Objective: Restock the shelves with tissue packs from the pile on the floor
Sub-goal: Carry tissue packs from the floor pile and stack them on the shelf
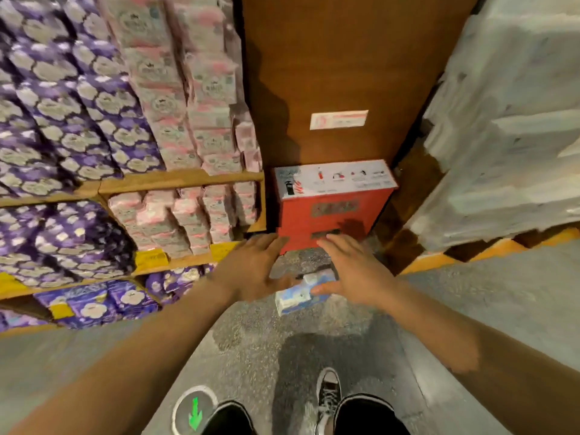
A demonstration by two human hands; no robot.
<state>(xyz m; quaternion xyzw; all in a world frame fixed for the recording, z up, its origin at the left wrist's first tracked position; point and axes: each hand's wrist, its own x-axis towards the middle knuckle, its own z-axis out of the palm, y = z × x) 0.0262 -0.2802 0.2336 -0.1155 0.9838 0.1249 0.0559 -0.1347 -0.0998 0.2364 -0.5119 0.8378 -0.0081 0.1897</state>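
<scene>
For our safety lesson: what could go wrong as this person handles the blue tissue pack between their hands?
The left hand and right hand flank the blue tissue pack with straight fingers, neither curled round it, so it might slip. The red box stands just beyond the hands; a forward reach could knock it.

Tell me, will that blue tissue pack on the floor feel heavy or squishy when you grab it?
Probably light: the blue tissue pack is small, fitting between the left hand and right hand. Likely squishy, since it looks wrapped in soft plastic. It lies flat on the floor, so it shouldn't roll.
</scene>
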